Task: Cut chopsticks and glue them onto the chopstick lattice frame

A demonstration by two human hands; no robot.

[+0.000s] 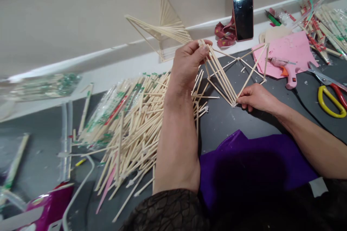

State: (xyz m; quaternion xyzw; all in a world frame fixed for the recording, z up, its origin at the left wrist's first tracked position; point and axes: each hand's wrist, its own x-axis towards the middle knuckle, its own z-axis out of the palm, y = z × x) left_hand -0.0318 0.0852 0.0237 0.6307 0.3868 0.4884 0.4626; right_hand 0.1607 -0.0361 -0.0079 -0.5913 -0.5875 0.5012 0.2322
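Observation:
A frame of thin wooden sticks point(222, 75), joined with whitish glue at its corners, stands on the dark table in front of me. My left hand point(188, 59) pinches the raised upper ends of several sticks at the frame's left side. At the lower front corner, my right hand point(256, 97) closes its fingertips on the frame near the glued joint. A big loose pile of wooden sticks point(135, 126) lies to the left, partly behind my left forearm. To the right, a pink glue gun point(288, 70) rests on a pink sheet point(287, 48).
Behind stand a finished stick model point(165, 30) and a phone point(242, 11) propped upright. Scissors point(332, 95) lie at the right, near wrapped chopsticks point(329, 25). A purple cloth point(252, 162) covers the front edge. A magenta box point(51, 205) sits at lower left.

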